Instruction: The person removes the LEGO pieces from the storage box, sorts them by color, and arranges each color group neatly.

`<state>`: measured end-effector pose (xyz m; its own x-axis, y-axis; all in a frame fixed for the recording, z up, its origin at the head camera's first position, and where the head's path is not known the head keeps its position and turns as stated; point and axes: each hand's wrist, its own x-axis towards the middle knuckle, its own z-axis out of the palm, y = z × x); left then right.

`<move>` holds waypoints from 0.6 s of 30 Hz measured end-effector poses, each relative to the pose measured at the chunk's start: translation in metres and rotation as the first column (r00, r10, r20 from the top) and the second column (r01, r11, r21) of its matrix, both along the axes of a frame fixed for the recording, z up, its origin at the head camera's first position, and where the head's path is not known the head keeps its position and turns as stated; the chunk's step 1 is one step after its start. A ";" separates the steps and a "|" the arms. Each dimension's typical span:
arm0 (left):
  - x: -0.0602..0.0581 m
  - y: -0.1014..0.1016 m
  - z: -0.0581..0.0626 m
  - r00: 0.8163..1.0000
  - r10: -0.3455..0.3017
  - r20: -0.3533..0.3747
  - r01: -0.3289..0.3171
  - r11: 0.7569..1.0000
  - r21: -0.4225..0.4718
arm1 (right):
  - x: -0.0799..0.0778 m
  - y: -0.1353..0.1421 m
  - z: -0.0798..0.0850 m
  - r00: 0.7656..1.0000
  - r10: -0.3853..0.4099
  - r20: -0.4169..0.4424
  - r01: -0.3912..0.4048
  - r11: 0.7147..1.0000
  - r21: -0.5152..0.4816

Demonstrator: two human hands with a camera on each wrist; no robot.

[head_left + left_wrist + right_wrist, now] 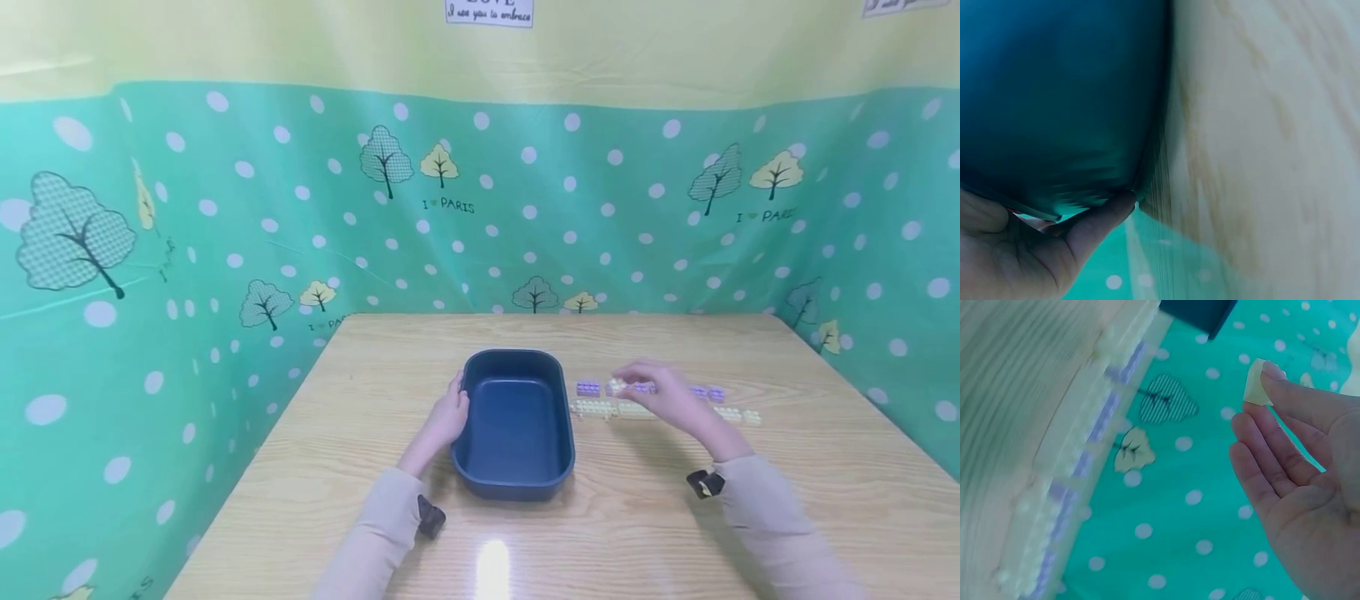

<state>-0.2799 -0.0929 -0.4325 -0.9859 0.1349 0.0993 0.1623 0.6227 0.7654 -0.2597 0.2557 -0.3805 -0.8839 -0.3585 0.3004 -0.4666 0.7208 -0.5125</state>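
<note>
A dark blue rectangular bin (513, 490) stands on the table. My left hand (448, 415) grips its left rim, with the thumb against the outer wall in the left wrist view. My right hand (666, 398) is raised to the right of the bin. Between thumb and fingertips it pinches a small pale yellow building block (1258, 384), which also shows in the head view. Below that hand run two rows of toy blocks: purple blocks (588, 388) behind and pale yellow blocks (592, 407) in front. The right hand and forearm hide part of both rows.
The wooden table (337, 467) extends on both sides of the bin. A green and yellow patterned cloth (480, 183) hangs at the back and sides. Small dark devices sit on both wrists.
</note>
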 end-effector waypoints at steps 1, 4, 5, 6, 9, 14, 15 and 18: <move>0.000 0.000 0.000 1.000 -0.001 0.002 0.001 1.000 0.000 | 0.000 0.004 0.000 1.000 -0.016 0.010 0.016 1.000 -0.001; -0.002 0.001 0.000 1.000 -0.004 0.006 0.004 1.000 -0.004 | -0.001 0.016 -0.003 0.998 -0.050 0.035 0.050 0.999 -0.001; -0.002 0.001 0.000 1.000 -0.004 0.008 0.004 1.000 -0.003 | -0.001 0.019 -0.004 0.998 -0.057 0.039 0.057 0.998 -0.004; -0.002 0.001 0.000 1.000 -0.004 0.011 0.004 1.000 -0.004 | -0.002 0.023 -0.006 0.997 -0.065 0.041 0.065 0.998 0.001; -0.002 0.002 0.001 1.000 -0.002 0.019 0.002 1.000 -0.003 | -0.003 0.035 -0.010 0.995 -0.085 0.044 0.085 0.996 0.008; -0.001 0.002 0.001 1.000 0.011 0.028 -0.010 1.000 -0.007 | -0.001 0.054 -0.013 0.991 -0.116 0.062 0.116 0.993 0.006; -0.001 0.002 0.001 0.999 0.012 0.032 -0.012 1.000 -0.004 | -0.001 0.057 -0.013 0.990 -0.125 0.062 0.125 0.992 0.005; -0.002 0.000 0.002 0.999 0.010 0.038 -0.010 1.000 -0.006 | 0.001 0.066 -0.013 0.988 -0.140 0.064 0.139 0.990 0.008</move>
<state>-0.2816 -0.0924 -0.4303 -0.9903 0.1254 0.0605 0.1265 0.6289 0.7671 -0.2591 0.3217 -0.3935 -0.9428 -0.2314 0.2401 -0.3274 0.7785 -0.5355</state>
